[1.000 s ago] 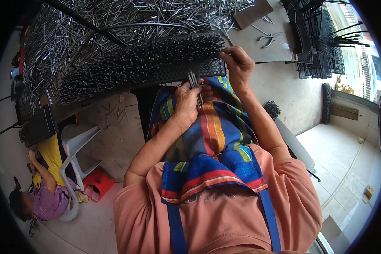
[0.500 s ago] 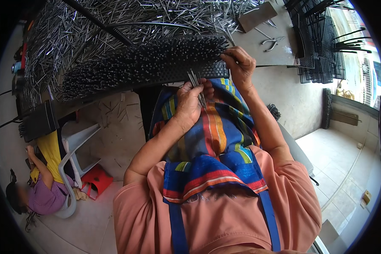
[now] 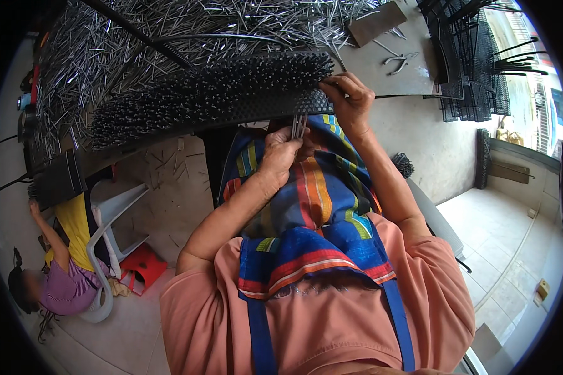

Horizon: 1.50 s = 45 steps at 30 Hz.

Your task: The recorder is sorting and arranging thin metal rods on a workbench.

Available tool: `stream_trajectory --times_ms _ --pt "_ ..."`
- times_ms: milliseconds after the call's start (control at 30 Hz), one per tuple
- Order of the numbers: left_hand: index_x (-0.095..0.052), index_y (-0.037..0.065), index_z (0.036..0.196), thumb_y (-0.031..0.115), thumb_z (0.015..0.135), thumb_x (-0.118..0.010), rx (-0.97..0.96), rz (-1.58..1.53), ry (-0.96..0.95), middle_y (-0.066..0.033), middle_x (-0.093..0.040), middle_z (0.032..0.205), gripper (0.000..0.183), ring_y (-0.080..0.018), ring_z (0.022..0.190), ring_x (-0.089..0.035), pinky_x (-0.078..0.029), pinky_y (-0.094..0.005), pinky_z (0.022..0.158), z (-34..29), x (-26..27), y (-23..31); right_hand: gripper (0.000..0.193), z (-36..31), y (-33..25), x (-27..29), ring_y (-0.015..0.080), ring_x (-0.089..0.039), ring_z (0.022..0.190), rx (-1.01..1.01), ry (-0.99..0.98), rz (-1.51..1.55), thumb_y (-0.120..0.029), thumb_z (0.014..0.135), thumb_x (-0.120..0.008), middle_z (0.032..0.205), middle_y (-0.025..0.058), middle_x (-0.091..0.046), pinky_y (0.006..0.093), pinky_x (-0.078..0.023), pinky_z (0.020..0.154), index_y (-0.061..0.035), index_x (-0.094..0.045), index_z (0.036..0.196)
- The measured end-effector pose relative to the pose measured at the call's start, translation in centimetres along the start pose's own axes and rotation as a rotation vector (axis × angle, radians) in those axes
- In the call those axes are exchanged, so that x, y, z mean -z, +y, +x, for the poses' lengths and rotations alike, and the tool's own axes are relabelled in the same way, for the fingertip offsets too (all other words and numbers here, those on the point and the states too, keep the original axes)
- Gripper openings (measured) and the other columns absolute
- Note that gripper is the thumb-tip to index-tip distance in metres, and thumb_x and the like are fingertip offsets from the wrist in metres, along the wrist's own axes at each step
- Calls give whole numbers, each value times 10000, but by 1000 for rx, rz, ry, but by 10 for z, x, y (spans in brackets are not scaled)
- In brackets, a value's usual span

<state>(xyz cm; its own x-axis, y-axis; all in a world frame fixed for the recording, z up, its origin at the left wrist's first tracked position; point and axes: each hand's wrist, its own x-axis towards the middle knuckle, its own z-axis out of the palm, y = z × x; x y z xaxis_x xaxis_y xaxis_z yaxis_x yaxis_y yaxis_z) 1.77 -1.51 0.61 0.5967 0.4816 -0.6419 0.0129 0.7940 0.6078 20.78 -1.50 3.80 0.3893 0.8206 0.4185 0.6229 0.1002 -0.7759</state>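
Observation:
A long black perforated panel [image 3: 313,103], densely filled with upright black metal pins [image 3: 219,87], lies across in front of me; bare holes show along its near right part. My left hand [image 3: 281,150] is closed around a small bundle of thin metal rods [image 3: 299,127], just below the panel's near edge. Some of its fingers are hidden. At the panel's right end, my right hand [image 3: 351,100] has thumb and fingers pinched together at the outermost pins. Whatever sits between those fingertips is too small to make out.
A heap of loose metal rods [image 3: 250,25] covers the table behind the panel. Pliers [image 3: 399,61] and a brown plate [image 3: 377,24] lie at the far right. Black mesh racks [image 3: 481,69] stand beyond. On the left, another person [image 3: 69,281] sits by a grey chair [image 3: 100,250].
My left hand has moved slightly so the rods now stand more upright against the panel's near edge. My right hand has shifted slightly left and down, still pinched.

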Motion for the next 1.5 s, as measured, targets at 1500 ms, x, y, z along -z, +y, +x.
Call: stream_trajectory --times_ms 1500 --pt "-667 45 972 5 868 -590 -90 -278 107 -93 -711 837 136 -185 693 -692 -553 -284 607 5 6 8 89 25 -3 -17 273 -619 677 168 -63 -344 -98 764 -734 787 72 -587 362 -485 597 -76 -669 822"
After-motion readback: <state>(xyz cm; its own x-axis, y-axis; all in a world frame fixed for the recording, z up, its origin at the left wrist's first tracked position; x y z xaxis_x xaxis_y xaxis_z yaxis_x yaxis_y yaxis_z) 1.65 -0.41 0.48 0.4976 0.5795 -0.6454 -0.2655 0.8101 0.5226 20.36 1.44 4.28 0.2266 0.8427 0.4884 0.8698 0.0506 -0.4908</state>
